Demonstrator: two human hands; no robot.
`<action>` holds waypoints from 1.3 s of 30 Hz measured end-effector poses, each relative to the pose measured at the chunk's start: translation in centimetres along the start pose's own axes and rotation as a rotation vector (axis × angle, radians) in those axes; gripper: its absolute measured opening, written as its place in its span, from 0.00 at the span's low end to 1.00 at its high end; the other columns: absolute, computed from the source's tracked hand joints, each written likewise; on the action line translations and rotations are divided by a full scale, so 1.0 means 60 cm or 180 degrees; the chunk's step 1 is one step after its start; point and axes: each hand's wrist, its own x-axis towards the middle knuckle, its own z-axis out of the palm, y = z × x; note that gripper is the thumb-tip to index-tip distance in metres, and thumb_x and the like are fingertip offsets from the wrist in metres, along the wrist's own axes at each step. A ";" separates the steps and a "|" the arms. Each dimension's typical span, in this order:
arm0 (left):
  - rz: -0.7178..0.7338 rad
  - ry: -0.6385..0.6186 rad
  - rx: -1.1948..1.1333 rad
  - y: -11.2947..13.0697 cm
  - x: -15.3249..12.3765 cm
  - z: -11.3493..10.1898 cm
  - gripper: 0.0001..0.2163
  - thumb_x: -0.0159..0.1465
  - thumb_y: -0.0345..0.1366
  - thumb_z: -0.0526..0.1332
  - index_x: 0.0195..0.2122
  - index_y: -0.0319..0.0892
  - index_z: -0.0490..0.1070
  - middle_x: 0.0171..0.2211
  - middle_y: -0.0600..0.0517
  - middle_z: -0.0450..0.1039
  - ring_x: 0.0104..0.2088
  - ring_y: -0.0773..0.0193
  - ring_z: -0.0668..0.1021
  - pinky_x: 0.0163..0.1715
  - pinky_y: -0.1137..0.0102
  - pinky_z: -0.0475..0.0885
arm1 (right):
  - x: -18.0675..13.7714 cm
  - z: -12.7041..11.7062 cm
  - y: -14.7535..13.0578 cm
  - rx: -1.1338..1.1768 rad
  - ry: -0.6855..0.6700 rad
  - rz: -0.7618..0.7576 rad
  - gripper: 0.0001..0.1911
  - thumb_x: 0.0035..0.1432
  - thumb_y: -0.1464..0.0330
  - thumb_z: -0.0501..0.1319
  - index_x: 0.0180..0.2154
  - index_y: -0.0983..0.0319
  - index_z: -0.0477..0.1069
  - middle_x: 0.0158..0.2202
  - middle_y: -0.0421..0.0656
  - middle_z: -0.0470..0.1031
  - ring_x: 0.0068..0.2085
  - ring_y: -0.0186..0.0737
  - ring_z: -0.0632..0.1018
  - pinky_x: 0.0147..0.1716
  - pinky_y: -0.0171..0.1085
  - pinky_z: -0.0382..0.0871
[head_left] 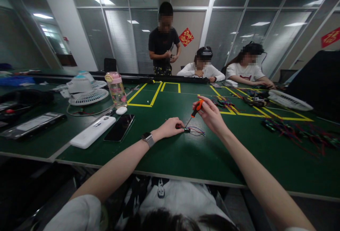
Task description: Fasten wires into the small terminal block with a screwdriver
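My left hand (pixel 170 127) rests on the green table (pixel 186 153), fingers pinched round a small dark electronic part (pixel 186 130) with thin red and blue wires (pixel 198 132) trailing to its right. My right hand (pixel 209 114) holds an orange-handled screwdriver (pixel 197 108) tilted down to the left, its tip at the small part. A watch sits on my left wrist.
To the left lie a black phone (pixel 120 127), a white power bank (pixel 92 131), a pink-lidded bottle (pixel 116 90) and a small white fan (pixel 85 93). Wired parts (pixel 297 132) are heaped at the right. Two people sit and one stands across the table, which carries yellow tape lines (pixel 148 98).
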 end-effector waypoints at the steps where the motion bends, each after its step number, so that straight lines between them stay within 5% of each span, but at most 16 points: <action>1: -0.0011 -0.0002 -0.0002 0.001 0.000 0.000 0.07 0.62 0.36 0.65 0.38 0.40 0.78 0.36 0.50 0.73 0.36 0.62 0.76 0.37 0.71 0.68 | 0.000 0.000 0.000 0.0057 -0.0013 0.0036 0.18 0.51 0.57 0.69 0.44 0.53 0.76 0.37 0.40 0.79 0.41 0.38 0.78 0.48 0.42 0.72; 10: 0.0001 -0.0007 0.0017 -0.001 0.000 -0.001 0.06 0.62 0.36 0.65 0.38 0.40 0.78 0.36 0.50 0.73 0.36 0.63 0.75 0.37 0.71 0.68 | 0.001 -0.002 0.005 -0.0036 0.0146 -0.0056 0.12 0.50 0.58 0.69 0.38 0.52 0.77 0.34 0.37 0.76 0.36 0.35 0.76 0.43 0.37 0.73; 18: -0.0031 -0.0013 0.0047 0.001 0.000 -0.001 0.06 0.62 0.35 0.65 0.38 0.40 0.78 0.36 0.50 0.73 0.36 0.63 0.75 0.38 0.71 0.68 | -0.002 0.001 0.000 0.0229 -0.0071 0.0148 0.15 0.53 0.58 0.68 0.43 0.53 0.76 0.37 0.40 0.78 0.41 0.37 0.77 0.47 0.40 0.72; 27: -0.0014 -0.0020 0.0066 0.001 0.000 -0.002 0.06 0.62 0.36 0.65 0.38 0.41 0.78 0.37 0.50 0.73 0.36 0.63 0.76 0.38 0.71 0.68 | 0.003 -0.003 0.008 0.0019 0.0265 -0.0062 0.11 0.51 0.57 0.68 0.35 0.54 0.75 0.33 0.37 0.75 0.35 0.34 0.75 0.40 0.36 0.73; 39: 0.0006 -0.0039 0.0047 -0.001 0.000 -0.002 0.07 0.62 0.37 0.64 0.39 0.41 0.78 0.37 0.50 0.73 0.37 0.62 0.76 0.38 0.71 0.69 | 0.004 -0.006 0.007 0.0007 0.0185 -0.0002 0.11 0.55 0.56 0.65 0.39 0.52 0.74 0.35 0.39 0.78 0.39 0.38 0.78 0.45 0.42 0.73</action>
